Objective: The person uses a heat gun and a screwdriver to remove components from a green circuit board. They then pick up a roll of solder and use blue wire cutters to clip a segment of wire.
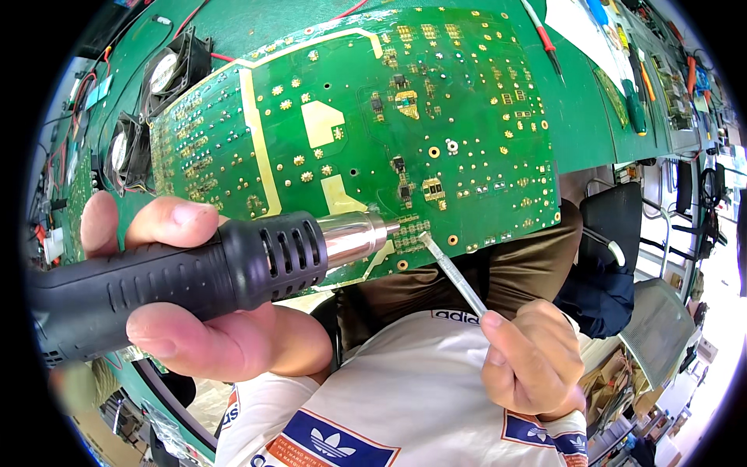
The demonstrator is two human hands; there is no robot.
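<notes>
My left hand [214, 342] is wrapped round the black grip of a hot air gun [163, 272], fingers above and below it. Its silver nozzle [354, 236] points right, its end close over a cluster of small components [408, 235] near the circuit board's front edge. The large green circuit board [296, 179] lies with its solder points facing up. Between the thumb and fingers of my right hand [533, 358] is a slim silver metal tool [459, 282]. Its tip rests at or just above the same cluster; actual contact I cannot tell.
Two black fans [175, 70] with wires stand beside the board's left end on the green work mat [587, 140]. A red-handled probe [545, 39] and a green-handled screwdriver [636, 109] lie at the back right. A chair [661, 323] stands off to the right.
</notes>
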